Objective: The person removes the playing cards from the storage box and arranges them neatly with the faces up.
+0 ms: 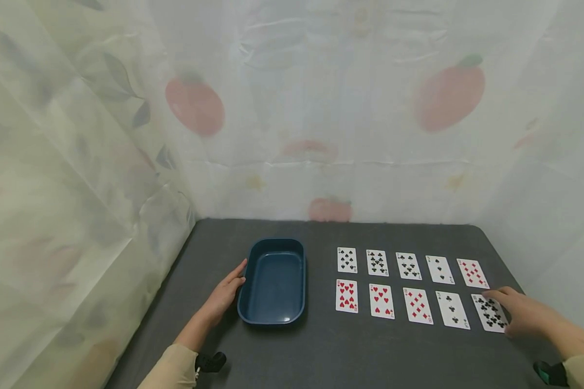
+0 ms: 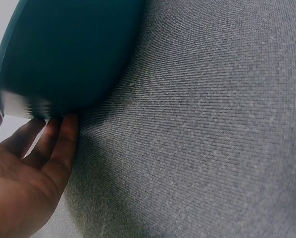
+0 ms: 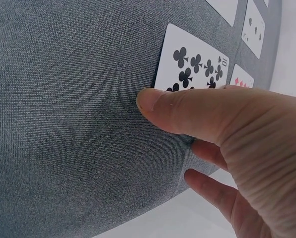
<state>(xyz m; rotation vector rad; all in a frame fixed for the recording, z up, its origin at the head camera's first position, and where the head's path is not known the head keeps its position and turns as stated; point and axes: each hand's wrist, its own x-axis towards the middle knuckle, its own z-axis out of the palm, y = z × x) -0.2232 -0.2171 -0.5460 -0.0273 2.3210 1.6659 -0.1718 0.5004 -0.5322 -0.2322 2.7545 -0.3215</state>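
Observation:
On the dark table stands a deep blue rectangular tray with rounded corners and nothing inside. My left hand touches its left outer wall. In the left wrist view, extended fingers lie against the tray's wall. At the far right, my right hand holds a ten of clubs playing card between thumb and forefinger, across its two short ends. That card lies flat at the end of the near row. The right wrist view has the thumb covering a corner of the card.
Several face-up playing cards lie right of the tray in two rows. The far row starts with a spade card and ends with a diamond card. A heart card begins the near row. Printed curtains border the table.

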